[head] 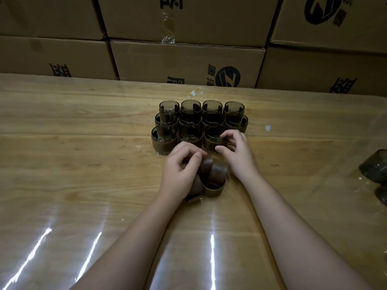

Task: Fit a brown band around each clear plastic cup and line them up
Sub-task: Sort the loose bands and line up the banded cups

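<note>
Head view: the left hand [182, 164] is curled, its thumb and fingers pinching an upright loop of brown band [206, 164] at the top of a loose pile of brown bands [213, 185]. The pile lies on the wooden, film-covered worktop [83, 164], just at that hand's 3 o'clock. The right hand [237, 151] sits at 1 o'clock of the pile. Its fingers and thumb are curled round the near right side of a clear smoky plastic cup [211, 141], which is already banded, stands upright and is third in the front row of the block of banded cups [201, 118]. That row holds three cups against four in each row behind, so the open place is at its right end, where the right hand is. The pinched band probably needs a bare cup next. The dark unbanded cups [374, 168] stand well apart at 3 o'clock by the worktop's right edge, nearer the right hand, with nothing in between. Stacked cardboard boxes [188, 59] wall off 12 o'clock
</note>
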